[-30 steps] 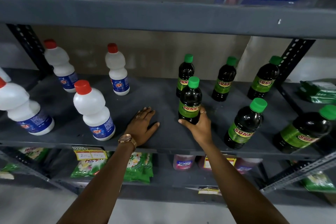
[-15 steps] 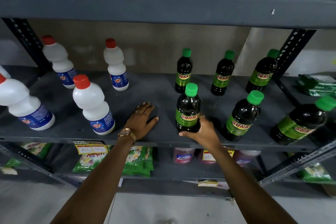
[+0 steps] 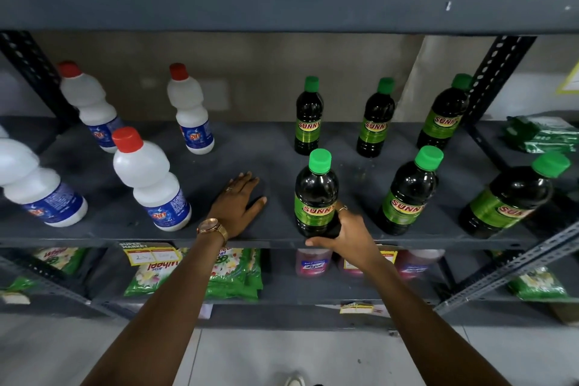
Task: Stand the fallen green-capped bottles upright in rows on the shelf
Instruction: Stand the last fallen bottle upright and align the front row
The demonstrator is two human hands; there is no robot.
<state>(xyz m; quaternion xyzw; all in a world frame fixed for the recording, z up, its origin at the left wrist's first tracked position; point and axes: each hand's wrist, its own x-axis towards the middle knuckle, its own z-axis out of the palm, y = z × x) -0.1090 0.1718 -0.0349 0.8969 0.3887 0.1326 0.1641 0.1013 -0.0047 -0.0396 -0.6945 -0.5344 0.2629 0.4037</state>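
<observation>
A: What's changed since a second ago?

B: The held bottle [image 3: 316, 194] has come forward. It was mid-shelf, just in front of the back-left bottle [image 3: 308, 116]; now it stands near the front edge of the shelf [image 3: 257, 163], level with the front-middle bottle [image 3: 407, 194] and the front-right bottle [image 3: 510, 197]. The camera dipped a little too, so more floor shows.

A: Left hand?

B: The left hand [image 3: 238, 204] is in the same spot as before, flat on the shelf, palm down, fingers spread, holding nothing. Wristwatch [image 3: 212, 227] at the shelf edge.

A: Right hand grip?

B: The right hand [image 3: 344, 235] wraps the base of the held bottle from the right and front. Thumb runs under the bottle's bottom along the shelf lip, fingers curl round the far side, ringed finger against the label. Grip is clamped on it, low down.

A: Bottle upright?

B: Upright, green cap up, label facing the camera. Can't tell whether the base is fully seated or a hair off the shelf.

A: The rest of the set?

B: All standing. Back row also has the back-middle bottle [image 3: 376, 119] and the back-right bottle [image 3: 445, 116]. Three behind, three in front. White red-capped bottles [image 3: 150, 182] stand to the left, well apart.
</observation>
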